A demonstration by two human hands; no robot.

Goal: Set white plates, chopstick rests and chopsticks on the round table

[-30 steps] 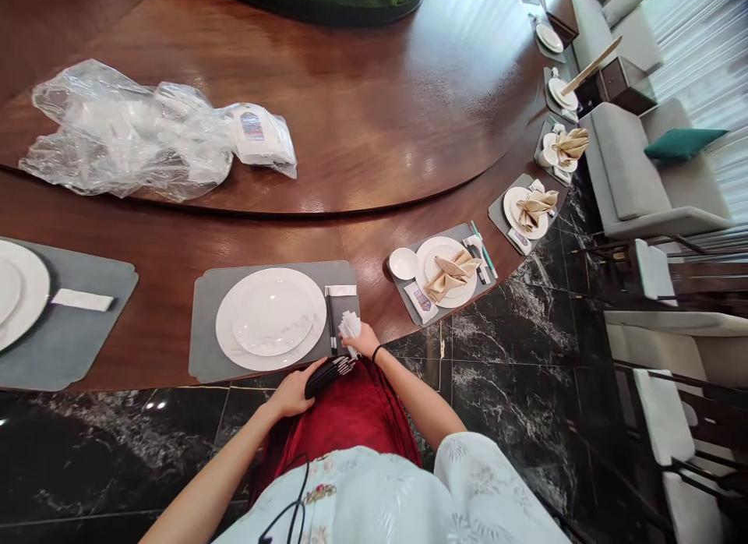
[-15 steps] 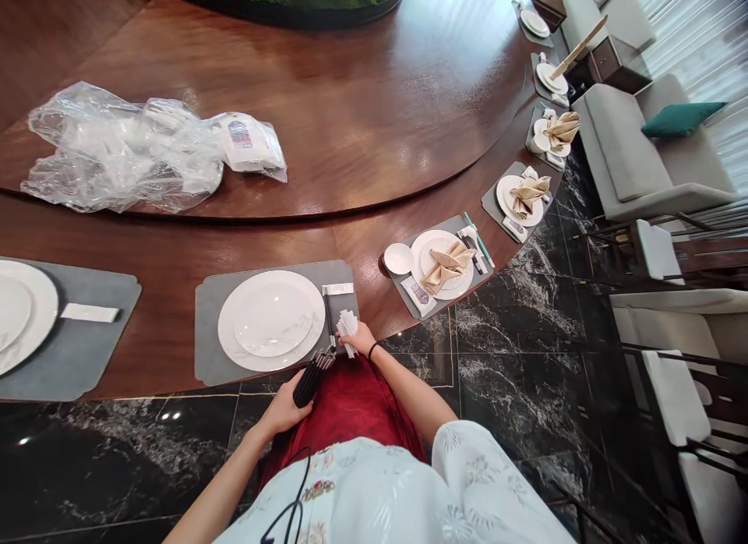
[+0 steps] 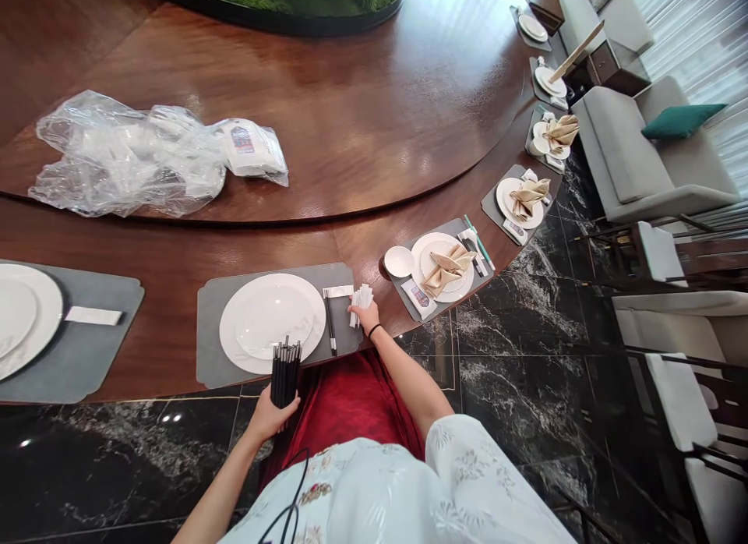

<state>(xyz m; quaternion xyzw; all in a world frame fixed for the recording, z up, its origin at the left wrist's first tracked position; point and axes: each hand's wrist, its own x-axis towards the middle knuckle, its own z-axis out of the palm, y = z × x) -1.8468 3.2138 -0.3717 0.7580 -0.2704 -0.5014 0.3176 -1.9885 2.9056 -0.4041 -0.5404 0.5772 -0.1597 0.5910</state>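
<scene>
My left hand [image 3: 269, 413] is closed around a bundle of black chopsticks [image 3: 285, 372] with silvery tips, held upright at the table's front edge. Over the right end of a grey placemat [image 3: 210, 326], my right hand [image 3: 367, 316] grips a bunch of slim white paper packets [image 3: 361, 296]. To its left, black chopsticks [image 3: 330, 326] lie on the mat, their far end at a white rest [image 3: 337, 291]. A small white plate [image 3: 274, 318] sits on a larger white plate [image 3: 231, 337] in the middle of that mat.
Clear plastic bags [image 3: 128, 154] with white packs lie on the round turntable [image 3: 362, 123]. On the left, another placemat [image 3: 117, 349] carries plates and a white rest [image 3: 93, 316]. A setting with a folded beige napkin [image 3: 447, 271] and a bowl [image 3: 399, 261] stands to the right.
My left hand has moved left with the chopstick bundle, now held more upright. The right hand has shifted slightly right and farther over the mat's end with the paper packets.
</scene>
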